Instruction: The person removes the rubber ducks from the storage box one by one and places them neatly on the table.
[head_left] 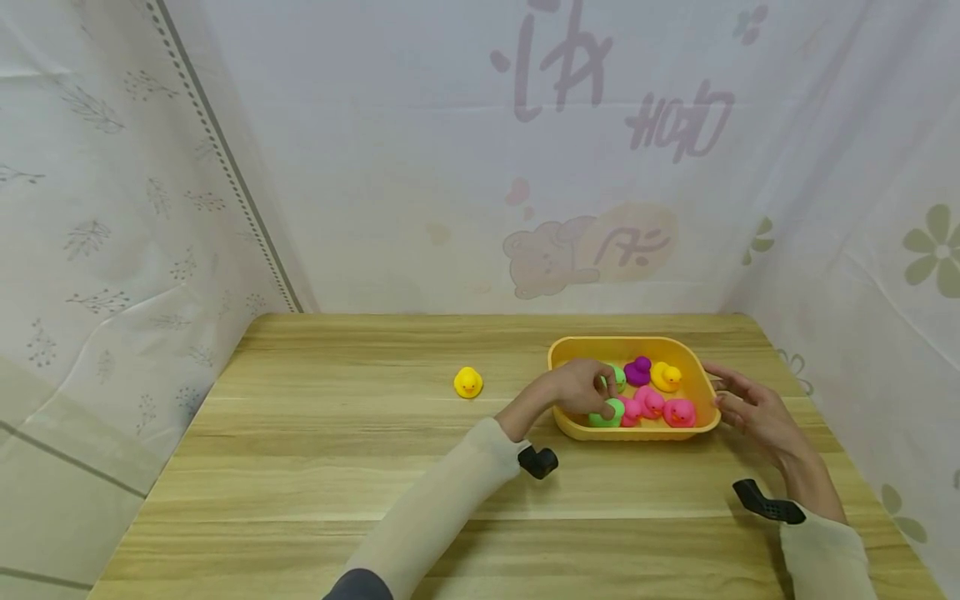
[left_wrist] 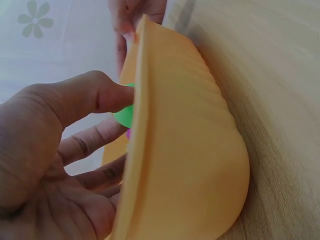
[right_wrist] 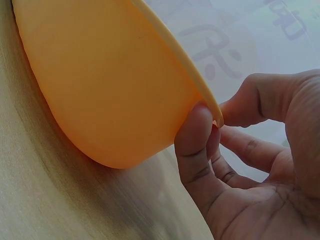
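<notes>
A yellow-orange plastic basket (head_left: 577, 432) stands on the table's right half. In it lie two green rubber ducks, one green duck (head_left: 604, 417) in front, plus a purple duck (head_left: 638, 371), a yellow duck (head_left: 666, 377) and several pink ducks (head_left: 680, 412). My left hand (head_left: 577, 385) reaches over the basket's left end, thumb and index finger apart beside the green ducks. In the left wrist view the basket wall (left_wrist: 185, 135) hides the fingertips. My right hand (head_left: 763, 419) pinches the basket's right rim (right_wrist: 192, 75) between thumb and finger.
A single yellow rubber duck (head_left: 468, 382) sits on the wooden table (head_left: 337, 467), left of the basket. Printed cloth curtains (head_left: 412, 167) hang behind the table and along both sides.
</notes>
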